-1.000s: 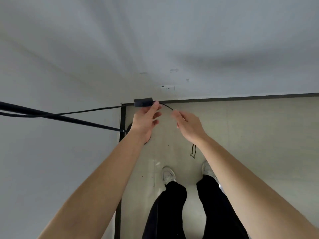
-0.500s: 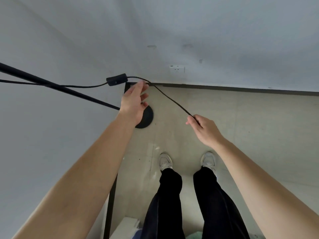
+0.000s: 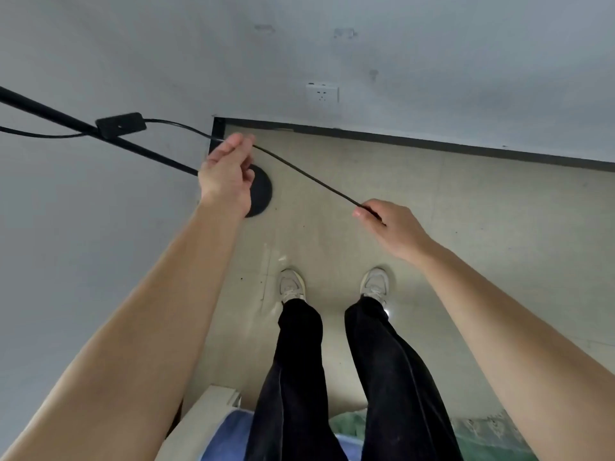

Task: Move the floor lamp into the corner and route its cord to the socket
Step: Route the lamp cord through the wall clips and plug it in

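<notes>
Cord (image 3: 301, 173) stretches taut between both hands, pinched by the left hand (image 3: 226, 178) and right hand (image 3: 387, 224); hands are farther apart than before; no writing is readable.

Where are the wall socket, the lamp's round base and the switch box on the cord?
wall socket (image 3: 322, 93), head view, middle of its white faceplate.
lamp base (image 3: 263, 191), head view, the dark disc's visible right part.
switch box (image 3: 120, 125), head view, centre of the black housing.
</notes>
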Demonstrator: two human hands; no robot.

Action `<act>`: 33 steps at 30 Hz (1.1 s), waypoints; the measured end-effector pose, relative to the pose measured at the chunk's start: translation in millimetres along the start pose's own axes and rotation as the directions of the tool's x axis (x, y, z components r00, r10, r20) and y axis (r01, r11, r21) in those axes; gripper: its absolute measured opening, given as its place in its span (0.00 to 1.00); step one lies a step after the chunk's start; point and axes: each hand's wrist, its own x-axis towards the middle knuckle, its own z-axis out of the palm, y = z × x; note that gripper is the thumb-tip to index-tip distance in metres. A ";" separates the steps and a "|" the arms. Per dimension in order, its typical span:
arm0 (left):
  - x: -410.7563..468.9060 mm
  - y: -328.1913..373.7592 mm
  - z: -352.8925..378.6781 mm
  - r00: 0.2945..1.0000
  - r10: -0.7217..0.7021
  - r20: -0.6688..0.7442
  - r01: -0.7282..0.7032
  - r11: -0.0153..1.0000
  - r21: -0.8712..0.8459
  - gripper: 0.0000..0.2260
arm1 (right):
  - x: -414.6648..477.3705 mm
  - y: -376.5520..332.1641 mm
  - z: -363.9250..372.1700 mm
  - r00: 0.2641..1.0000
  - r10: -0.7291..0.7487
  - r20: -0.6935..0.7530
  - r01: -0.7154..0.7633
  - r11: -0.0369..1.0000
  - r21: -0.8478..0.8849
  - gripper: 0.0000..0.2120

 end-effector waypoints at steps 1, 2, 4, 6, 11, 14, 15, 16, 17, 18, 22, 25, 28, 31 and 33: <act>3.6 7.9 -5.5 0.999 0.011 -0.043 -0.013 0.999 -0.052 0.07 | -4.3 6.2 -2.2 0.999 0.032 -0.019 -0.032 0.999 -0.022 0.19; 5.6 11.8 -9.5 0.998 0.005 -0.066 -0.010 0.996 -0.083 0.09 | -7.4 9.8 -4.4 0.997 0.064 -0.038 -0.065 0.997 -0.030 0.19; 2.0 6.4 -8.0 0.998 -0.054 -0.027 0.052 0.995 -0.082 0.10 | -9.9 7.8 -9.0 0.995 0.089 -0.049 -0.089 0.996 0.001 0.18; -10.2 -12.0 0.8 0.985 -0.142 0.099 0.141 0.990 0.025 0.13 | -7.5 -2.3 -12.9 0.998 0.055 -0.011 -0.054 0.997 0.052 0.18; -31.6 -56.0 26.0 0.896 -0.279 0.345 0.245 0.959 0.142 0.15 | 8.2 -27.6 -19.7 0.997 -0.056 0.060 0.053 0.997 0.052 0.18; -18.8 -64.9 41.1 0.917 -0.216 0.336 0.200 0.976 0.080 0.05 | 23.5 -23.2 -22.0 0.998 -0.050 0.033 0.050 0.999 0.016 0.20; -11.1 -64.7 45.1 0.928 -0.187 0.323 0.171 0.982 0.077 0.05 | 28.4 -19.7 -21.2 0.999 -0.043 0.026 0.043 0.999 0.017 0.21; -2.1 -63.1 47.9 0.939 -0.153 0.309 0.138 0.988 0.069 0.06 | 33.5 -15.8 -19.4 0.999 -0.036 0.018 0.035 0.999 0.026 0.22; 8.8 -60.0 49.3 0.949 -0.116 0.294 0.106 0.993 0.050 0.06 | 39.5 -11.2 -16.2 0.999 -0.031 0.010 0.031 0.999 0.041 0.22; 22.0 -55.8 49.7 0.957 -0.081 0.277 0.076 0.997 0.030 0.07 | 46.4 -6.5 -12.4 1.000 -0.027 -0.005 0.028 0.998 0.053 0.22; 83.0 -38.9 43.9 0.976 0.040 0.213 -0.032 0.999 -0.040 0.05 | 81.5 12.3 6.6 0.989 -0.019 -0.144 0.030 0.997 0.073 0.22; 121.7 -35.8 42.6 0.976 0.068 0.209 -0.049 0.994 -0.098 0.04 | 117.2 15.5 13.3 0.954 -0.019 -0.299 0.056 0.992 0.113 0.16; 163.1 -37.6 49.9 0.964 0.072 0.255 -0.033 0.988 -0.151 0.05 | 164.1 10.1 16.9 0.914 -0.046 -0.403 0.123 0.978 0.168 0.10; 198.1 -34.0 60.3 0.954 0.081 0.288 -0.025 0.981 -0.194 0.05 | 205.3 4.8 17.3 0.890 -0.107 -0.444 0.194 0.969 0.154 0.09; 218.0 -34.0 67.3 0.931 0.075 0.358 -0.012 0.984 -0.177 0.07 | 230.6 5.4 19.2 0.878 -0.145 -0.456 0.238 0.959 0.153 0.09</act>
